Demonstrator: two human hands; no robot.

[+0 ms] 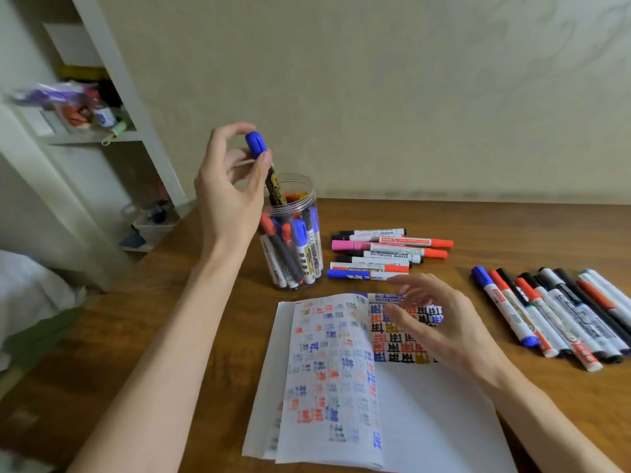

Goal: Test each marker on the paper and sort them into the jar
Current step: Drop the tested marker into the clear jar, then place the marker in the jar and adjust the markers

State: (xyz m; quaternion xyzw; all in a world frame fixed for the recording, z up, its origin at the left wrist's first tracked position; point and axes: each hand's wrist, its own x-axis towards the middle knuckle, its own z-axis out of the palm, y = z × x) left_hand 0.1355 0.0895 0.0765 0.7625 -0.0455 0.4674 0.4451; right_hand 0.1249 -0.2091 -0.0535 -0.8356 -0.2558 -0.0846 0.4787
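Head view: I look down at my two bare forearms over a wooden bench.
Left fingers: thumb and fingertips curl round a blue-capped marker and pinch it just under the cap, with the cap upward.
Blue-capped marker: its black barrel slants down from my left fingers, and its lower end is inside the mouth of the jar.
Jar: clear plastic and upright, directly below my left fingers. It is already crowded with markers with red, blue and black caps.
Right fingers: loosely spread and slightly bent, holding nothing. They are blurred and hover low over the paper.
Paper: a stack of white sheets under my right fingers, with the top leaf folded over to my left. Rows of red, blue, black and ochre test marks lie beneath my fingertips.
Loose marker: lies at the top edge of the paper, just beyond my right fingertips and partly hidden by them.
Untidy pile of markers: lies beyond my right fingers, just right of the jar.
Row of markers: lies side by side, well off to the right of my right fingers.
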